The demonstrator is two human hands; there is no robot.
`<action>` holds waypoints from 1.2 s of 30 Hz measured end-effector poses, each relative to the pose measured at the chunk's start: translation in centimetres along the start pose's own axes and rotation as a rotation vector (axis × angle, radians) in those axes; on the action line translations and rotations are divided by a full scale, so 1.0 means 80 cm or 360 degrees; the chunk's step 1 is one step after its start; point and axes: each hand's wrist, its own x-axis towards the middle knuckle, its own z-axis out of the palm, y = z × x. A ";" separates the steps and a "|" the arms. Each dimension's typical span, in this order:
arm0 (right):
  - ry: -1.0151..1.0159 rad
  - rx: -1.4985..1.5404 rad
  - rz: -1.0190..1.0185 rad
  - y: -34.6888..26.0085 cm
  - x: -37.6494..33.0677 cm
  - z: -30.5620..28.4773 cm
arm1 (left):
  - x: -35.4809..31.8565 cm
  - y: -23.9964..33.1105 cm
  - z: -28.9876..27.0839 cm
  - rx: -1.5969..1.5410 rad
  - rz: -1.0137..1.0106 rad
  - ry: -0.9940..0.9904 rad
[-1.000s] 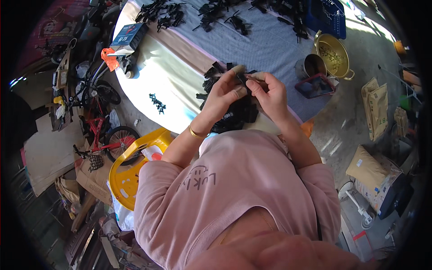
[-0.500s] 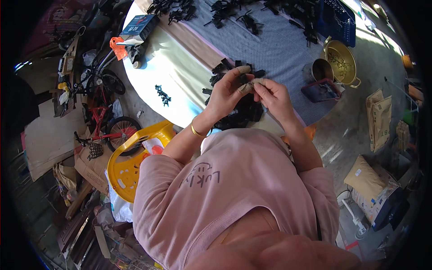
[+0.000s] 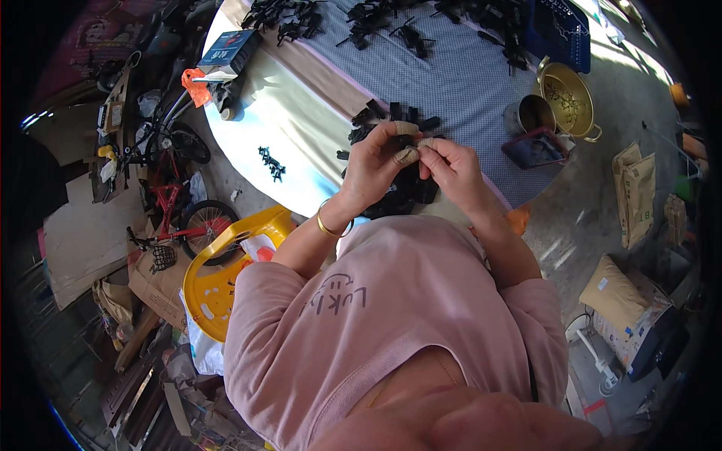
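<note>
My left hand [image 3: 370, 167] and my right hand [image 3: 460, 171] meet over the near part of the cloth-covered table [image 3: 459, 98]. Beige coverings wrap the left thumb and forefinger, and one shows on a right fingertip. The fingers of both hands are pinched together; something small and dark seems to lie between them, too hidden to name. Just beneath is a heap of black plastic pieces [image 3: 398, 197], partly covered by my hands. A short cluster of similar small black pieces [image 3: 272, 164] lies on the sunlit cloth to the left.
More black pieces [image 3: 410, 36] are spread along the table's far side. At right stand a blue basket [image 3: 565, 37], a gold-coloured pot [image 3: 589, 113] with small bits inside, a metal cup [image 3: 536, 114] and a phone [image 3: 535, 148]. A box [image 3: 228, 51] sits far left; a yellow chair [image 3: 197, 301] is beside me.
My left forefinger and thumb have spread a little apart, and the right fingers have shifted slightly, still pinched close to the left ones. The view has moved slightly.
</note>
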 end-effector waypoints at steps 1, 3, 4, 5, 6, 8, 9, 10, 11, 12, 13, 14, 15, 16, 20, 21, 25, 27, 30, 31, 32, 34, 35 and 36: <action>0.0022 0.0028 0.0000 0.004 -0.001 0.002 | -0.001 -0.003 0.000 0.0023 0.0049 0.0016; 0.0044 0.0057 0.0001 0.008 -0.002 0.004 | -0.003 -0.004 0.001 0.0047 0.0097 0.0032; 0.0039 0.0067 0.0020 0.010 -0.002 0.004 | -0.004 -0.004 0.003 0.0143 0.0123 0.0056; 0.0034 0.0077 0.0039 0.011 -0.003 0.004 | -0.005 -0.004 0.004 0.0238 0.0150 0.0080; 0.0034 0.0078 0.0041 0.017 -0.003 0.004 | -0.006 -0.007 0.004 0.0238 0.0149 0.0080; -0.0074 0.0283 0.0198 0.029 -0.002 0.002 | -0.005 -0.013 0.003 0.0446 0.0237 0.0097; -0.0067 0.0282 0.0198 0.029 0.000 0.001 | -0.003 -0.012 0.004 0.0444 0.0239 0.0090; -0.0101 0.0413 0.0359 0.028 -0.001 0.000 | -0.002 -0.010 0.005 0.0446 0.0181 0.0083; -0.0133 0.0545 0.0519 0.027 -0.002 -0.001 | 0.000 -0.009 0.007 0.0446 0.0124 0.0074; -0.0117 0.0542 0.0523 0.030 -0.002 -0.006 | 0.001 -0.008 0.008 0.0440 0.0123 0.0058; -0.0128 0.0704 0.0531 0.035 0.000 -0.012 | 0.003 -0.007 0.007 0.0514 0.0088 0.0076; -0.0139 0.0865 0.0537 0.037 0.001 -0.016 | 0.005 -0.005 0.006 0.0588 0.0054 0.0093; -0.0128 0.0863 0.0535 0.035 0.001 -0.014 | 0.006 -0.002 0.006 0.0821 -0.0017 0.0068; 0.0027 0.0474 0.0212 0.030 0.001 -0.009 | 0.005 0.000 0.009 0.0818 -0.0016 0.0058; 0.0046 -0.0249 -0.0090 0.030 0.001 -0.014 | 0.002 0.017 0.024 0.1214 -0.0024 -0.0096; 0.0038 -0.0116 -0.0061 0.023 -0.001 -0.019 | 0.002 0.022 0.019 0.1154 0.0084 -0.0200; 0.0094 0.0370 0.0084 0.015 -0.005 -0.043 | 0.001 0.026 -0.014 0.0484 0.0070 -0.0342; 0.0036 0.0418 0.0077 0.016 -0.004 -0.042 | 0.004 0.026 -0.029 -0.0244 -0.0389 -0.0464; -0.0119 0.0547 0.0041 0.019 -0.004 -0.033 | 0.002 -0.003 -0.032 -0.0561 -0.0466 -0.0622; -0.0151 0.0588 0.0022 0.019 -0.003 -0.031 | 0.003 -0.006 -0.025 -0.0754 -0.0405 -0.0612; -0.0185 0.0629 0.0003 0.020 -0.003 -0.028 | 0.003 -0.006 -0.019 -0.0755 -0.0401 -0.0603; -0.0184 0.0593 -0.0072 0.015 -0.001 -0.031 | 0.004 0.002 -0.008 -0.0883 -0.0532 -0.0454; -0.0189 0.0442 -0.0198 0.017 -0.001 -0.034 | 0.004 0.011 -0.003 -0.0819 -0.0529 -0.0392; -0.0192 0.0292 -0.0325 0.018 0.000 -0.035 | 0.003 0.007 -0.003 -0.0820 -0.0524 -0.0377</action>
